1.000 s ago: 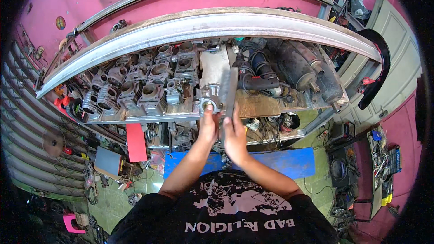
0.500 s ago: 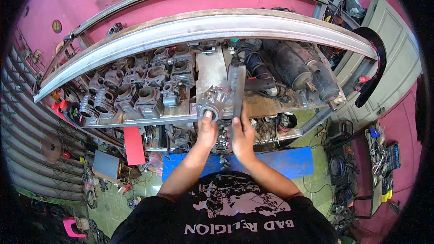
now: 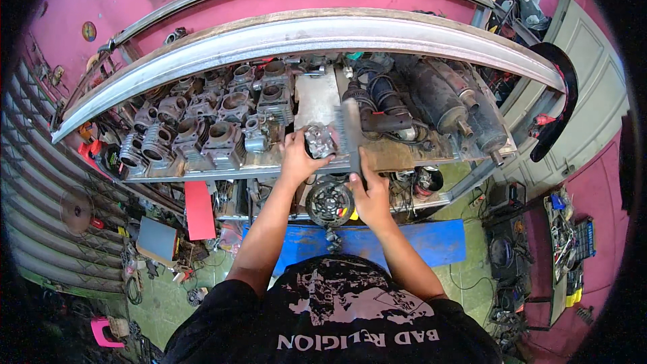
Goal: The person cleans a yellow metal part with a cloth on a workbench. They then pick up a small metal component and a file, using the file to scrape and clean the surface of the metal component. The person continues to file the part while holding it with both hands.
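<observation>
My left hand (image 3: 298,159) is closed around a small silver metal carburetor (image 3: 321,141), thumb along its near side, just above the front edge of the bench. Close on its right is a wire brush (image 3: 349,129), held upright with its bristles toward the carburetor. A narrow gap appears to separate the two. My right hand (image 3: 371,197) grips the lower end of the brush's handle. Part of the carburetor is hidden by my left fingers.
Several engine cylinder blocks (image 3: 221,136) crowd the left of the bench. A power tool (image 3: 387,121) and dark exhaust mufflers (image 3: 438,104) lie on the right. A metal rail (image 3: 303,35) crosses above. Below the bench edge are a round metal part (image 3: 329,203) and a blue board (image 3: 418,241).
My left hand has turned the carburetor so its round opening no longer faces me, and shifted slightly left and up. The brush has moved slightly left and down, its bristles now showing.
</observation>
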`<state>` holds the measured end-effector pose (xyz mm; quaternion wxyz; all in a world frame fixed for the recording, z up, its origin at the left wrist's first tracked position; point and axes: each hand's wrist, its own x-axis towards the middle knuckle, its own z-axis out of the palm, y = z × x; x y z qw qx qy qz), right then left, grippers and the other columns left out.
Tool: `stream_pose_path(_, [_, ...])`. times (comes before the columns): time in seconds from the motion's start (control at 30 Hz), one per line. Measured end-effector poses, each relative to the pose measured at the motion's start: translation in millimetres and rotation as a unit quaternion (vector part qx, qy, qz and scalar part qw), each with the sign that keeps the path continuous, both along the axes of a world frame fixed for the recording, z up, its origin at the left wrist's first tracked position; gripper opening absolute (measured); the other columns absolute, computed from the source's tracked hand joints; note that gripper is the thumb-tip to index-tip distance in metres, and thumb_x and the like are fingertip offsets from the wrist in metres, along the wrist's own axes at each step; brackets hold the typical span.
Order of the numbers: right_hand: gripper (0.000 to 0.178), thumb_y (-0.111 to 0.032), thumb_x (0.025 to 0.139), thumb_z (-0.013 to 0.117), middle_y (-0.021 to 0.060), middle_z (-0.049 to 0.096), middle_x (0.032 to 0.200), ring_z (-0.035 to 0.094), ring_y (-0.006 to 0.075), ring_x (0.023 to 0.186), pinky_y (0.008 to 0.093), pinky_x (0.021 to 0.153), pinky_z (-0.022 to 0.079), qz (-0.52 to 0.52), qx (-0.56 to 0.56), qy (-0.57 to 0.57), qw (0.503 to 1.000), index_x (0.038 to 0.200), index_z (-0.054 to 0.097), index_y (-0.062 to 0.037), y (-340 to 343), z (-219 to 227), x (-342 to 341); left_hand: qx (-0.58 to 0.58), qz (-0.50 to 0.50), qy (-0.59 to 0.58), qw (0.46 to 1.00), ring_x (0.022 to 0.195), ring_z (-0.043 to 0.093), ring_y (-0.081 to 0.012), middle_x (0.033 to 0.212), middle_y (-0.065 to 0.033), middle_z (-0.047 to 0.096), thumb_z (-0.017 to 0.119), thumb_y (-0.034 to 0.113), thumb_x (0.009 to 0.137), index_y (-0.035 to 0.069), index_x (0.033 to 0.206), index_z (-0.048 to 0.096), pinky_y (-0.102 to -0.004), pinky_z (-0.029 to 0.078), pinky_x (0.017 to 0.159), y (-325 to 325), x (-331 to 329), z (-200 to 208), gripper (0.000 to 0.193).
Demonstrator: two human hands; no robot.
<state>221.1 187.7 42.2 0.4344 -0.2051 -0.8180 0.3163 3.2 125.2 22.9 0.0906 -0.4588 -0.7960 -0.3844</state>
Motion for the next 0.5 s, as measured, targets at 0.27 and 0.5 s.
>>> stream_pose_path(0.27, [0.055,-0.025,0.094,0.065,0.0145,0.073,0.081,0.071,0.0324,0.086,0.0495,0.092,0.041,-0.043,0.245,-0.292,0.924,0.147,0.055,-0.0188,-12,71,-1,-0.024,0.004,-0.032,0.999,0.119,0.056,-0.0379,0.122,-0.0216,0.064,0.095,0.051,0.053,0.002,0.142,0.054,-0.0502,0.041,0.105,-3,-3,-13,0.109])
stream_pose_path(0.5, [0.055,-0.03,0.095,0.062,0.017,0.075,0.107,0.073,0.0323,0.087,0.0512,0.087,0.042,0.041,0.159,-0.348,0.923,0.146,0.054,-0.0128,24,82,-32,-0.005,0.01,-0.065,0.998,0.116,0.056,-0.0373,0.113,-0.0176,0.068,0.093,0.041,0.053,0.005,0.131,0.061,-0.0511,0.041,0.102,5,2,-2,0.092])
